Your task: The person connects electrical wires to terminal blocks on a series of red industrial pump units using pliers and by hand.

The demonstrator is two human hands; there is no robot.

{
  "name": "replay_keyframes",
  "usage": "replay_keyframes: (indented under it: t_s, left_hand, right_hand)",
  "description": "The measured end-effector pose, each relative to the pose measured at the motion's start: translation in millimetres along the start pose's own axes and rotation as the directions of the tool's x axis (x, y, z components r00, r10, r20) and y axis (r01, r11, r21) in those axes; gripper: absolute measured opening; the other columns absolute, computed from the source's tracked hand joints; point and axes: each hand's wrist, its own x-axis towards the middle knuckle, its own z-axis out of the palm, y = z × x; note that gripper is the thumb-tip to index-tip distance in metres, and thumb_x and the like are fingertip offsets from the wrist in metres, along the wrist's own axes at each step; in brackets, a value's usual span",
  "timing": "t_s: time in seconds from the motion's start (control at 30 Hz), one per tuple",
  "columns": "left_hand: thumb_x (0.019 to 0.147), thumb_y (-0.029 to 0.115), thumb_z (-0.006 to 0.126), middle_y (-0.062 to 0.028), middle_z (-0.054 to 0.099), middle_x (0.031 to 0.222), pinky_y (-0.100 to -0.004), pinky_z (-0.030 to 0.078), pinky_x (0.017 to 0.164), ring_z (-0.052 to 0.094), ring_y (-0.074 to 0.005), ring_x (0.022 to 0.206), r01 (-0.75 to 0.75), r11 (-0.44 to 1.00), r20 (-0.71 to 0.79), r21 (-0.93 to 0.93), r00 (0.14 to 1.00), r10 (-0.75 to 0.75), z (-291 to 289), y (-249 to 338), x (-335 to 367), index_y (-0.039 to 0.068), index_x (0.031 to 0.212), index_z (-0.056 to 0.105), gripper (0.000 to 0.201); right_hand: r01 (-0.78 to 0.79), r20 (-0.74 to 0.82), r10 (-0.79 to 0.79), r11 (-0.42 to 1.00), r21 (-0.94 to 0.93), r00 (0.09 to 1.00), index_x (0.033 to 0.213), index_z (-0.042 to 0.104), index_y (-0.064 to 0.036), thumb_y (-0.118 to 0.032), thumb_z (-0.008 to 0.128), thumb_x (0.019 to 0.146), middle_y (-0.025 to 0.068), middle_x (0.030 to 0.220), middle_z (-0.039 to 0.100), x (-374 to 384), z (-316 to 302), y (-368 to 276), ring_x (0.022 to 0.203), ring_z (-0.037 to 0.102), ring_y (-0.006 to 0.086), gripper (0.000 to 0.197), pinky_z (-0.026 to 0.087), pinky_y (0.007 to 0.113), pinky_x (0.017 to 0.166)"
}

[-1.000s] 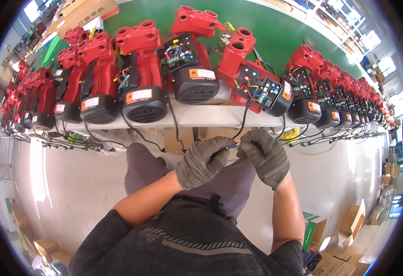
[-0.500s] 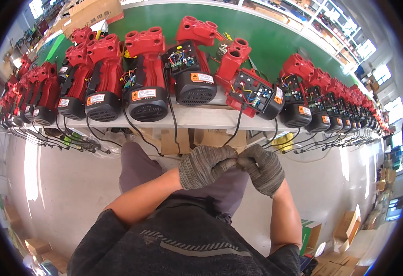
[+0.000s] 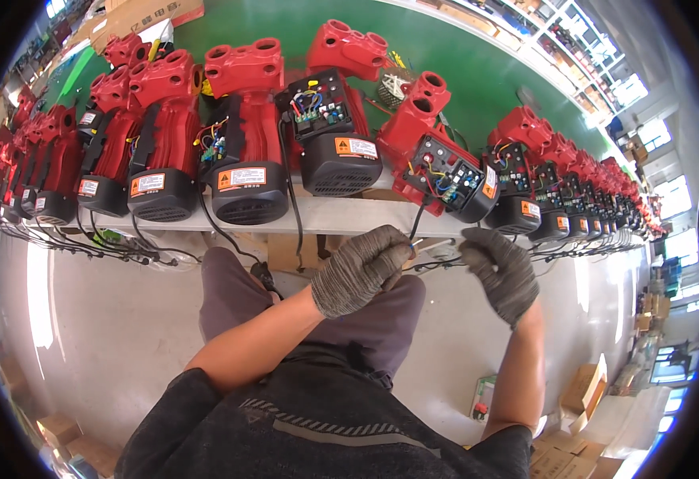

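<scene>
The grey-knit-gloved right hand (image 3: 503,275), loosely open, has parted rightward; the matching left hand (image 3: 357,271) alone pinches the thin black cable (image 3: 419,218).

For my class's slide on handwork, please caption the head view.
Gloved left hand holds a black cable before a row of red-and-black machines; right hand apart, open.

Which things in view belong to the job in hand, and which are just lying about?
In use:
- left gloved hand, gripping a black cable
- right gloved hand, apart from it
- red pump with open terminal box, joined to that cable

Apparently just lying about:
- cardboard box, upper left
- open cardboard box, lower right
</scene>
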Motion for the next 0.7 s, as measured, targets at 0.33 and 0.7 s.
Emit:
replay_keyframes:
  t_s: [0.33,0.7]
  left_hand:
    - [0.079,0.003,0.074,-0.0087,0.065,0.096,-0.033,0.054,0.069,0.065,-0.0254,0.084,-0.515,0.656,0.15,0.553,0.835,0.529,-4.0,-24.4,14.8,0.003,0.113,0.063,0.037]
    - [0.1,0.013,0.059,-0.0053,0.06,0.084,-0.0309,0.049,0.07,0.058,-0.013,0.076,-0.182,0.957,-0.241,0.228,0.941,0.236,-1.2,-17.2,21.3,0.002,0.105,0.061,0.012]
  right_hand:
    - [-0.001,0.135,-0.034,0.967,0.253,0.99,0.11,0.067,-0.0006,-0.005,0.066,0.092,0.0131,0.091,0.07,35.0,18.1,-40.1,0.085,0.07,0.0216,0.019,0.055,0.034,0.075]
    - [0.142,-0.203,-0.234,0.911,-0.386,0.951,0.106,0.066,-0.0052,-0.012,0.066,0.09,0.0184,0.1,0.067,89.9,-2.2,-41.3,0.095,0.066,0.0362,0.017,0.053,0.046,0.082]
